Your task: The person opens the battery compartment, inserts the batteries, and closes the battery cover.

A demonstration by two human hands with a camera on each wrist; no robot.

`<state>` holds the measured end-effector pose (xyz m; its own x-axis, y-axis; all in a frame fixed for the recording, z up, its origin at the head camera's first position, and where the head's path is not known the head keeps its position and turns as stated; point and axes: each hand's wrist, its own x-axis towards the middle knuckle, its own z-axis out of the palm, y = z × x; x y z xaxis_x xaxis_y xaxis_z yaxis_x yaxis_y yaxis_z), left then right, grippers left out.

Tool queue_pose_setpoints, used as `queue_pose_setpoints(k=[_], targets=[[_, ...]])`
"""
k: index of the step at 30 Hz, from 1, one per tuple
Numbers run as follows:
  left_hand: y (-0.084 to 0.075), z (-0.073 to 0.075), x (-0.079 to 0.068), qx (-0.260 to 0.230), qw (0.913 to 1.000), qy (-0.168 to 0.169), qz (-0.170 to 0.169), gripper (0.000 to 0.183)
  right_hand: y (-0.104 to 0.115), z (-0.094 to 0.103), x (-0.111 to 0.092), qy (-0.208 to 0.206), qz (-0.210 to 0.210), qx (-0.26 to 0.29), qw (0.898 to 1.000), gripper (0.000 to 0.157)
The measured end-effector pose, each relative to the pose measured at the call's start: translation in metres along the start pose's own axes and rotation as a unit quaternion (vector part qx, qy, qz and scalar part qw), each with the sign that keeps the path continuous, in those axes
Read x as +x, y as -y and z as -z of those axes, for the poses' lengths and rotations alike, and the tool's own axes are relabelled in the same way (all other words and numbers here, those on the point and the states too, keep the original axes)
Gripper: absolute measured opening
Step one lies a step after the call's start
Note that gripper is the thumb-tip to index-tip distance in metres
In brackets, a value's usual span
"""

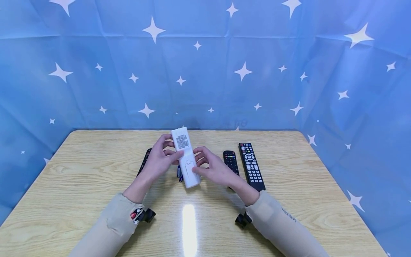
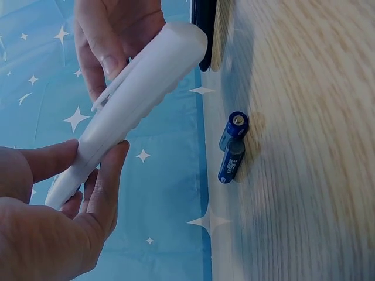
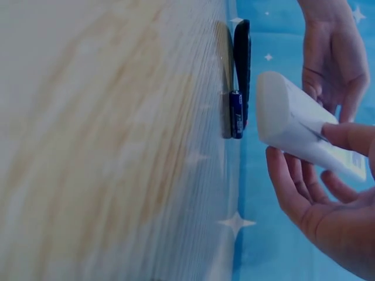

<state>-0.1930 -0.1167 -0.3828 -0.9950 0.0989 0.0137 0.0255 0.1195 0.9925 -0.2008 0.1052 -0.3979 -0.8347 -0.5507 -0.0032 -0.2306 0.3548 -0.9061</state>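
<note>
A white remote control (image 1: 189, 167) is held above the table with its back, printed label and battery cover (image 1: 188, 167) facing up. My left hand (image 1: 163, 157) grips its far part, thumb on the back and fingers curled beneath. Around the near end, my right hand (image 1: 213, 167) has its thumb at the cover's edge and its fingers under the body. From the left wrist view, that battery cover (image 2: 114, 85) stands slightly raised, with a thin gap under it. Two blue batteries (image 2: 232, 146) lie on the table below, partly hidden by the remote in the head view.
To the right lie a small black remote (image 1: 230, 161) and a longer black remote (image 1: 251, 166) with white buttons. Another black remote (image 1: 144, 161) is partly covered by the left hand. The wooden table (image 1: 96, 171) meets a blue starry cloth (image 1: 205, 71) at its back edge.
</note>
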Motion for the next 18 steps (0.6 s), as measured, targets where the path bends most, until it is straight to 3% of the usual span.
queue_pose_setpoints(k=[18], targets=[[0.0004,-0.0045,0.0009,0.014,0.9999,0.001,-0.007,0.054,-0.0024,0.0006,-0.0017,-0.006,0.007,-0.011,1.0,0.047]])
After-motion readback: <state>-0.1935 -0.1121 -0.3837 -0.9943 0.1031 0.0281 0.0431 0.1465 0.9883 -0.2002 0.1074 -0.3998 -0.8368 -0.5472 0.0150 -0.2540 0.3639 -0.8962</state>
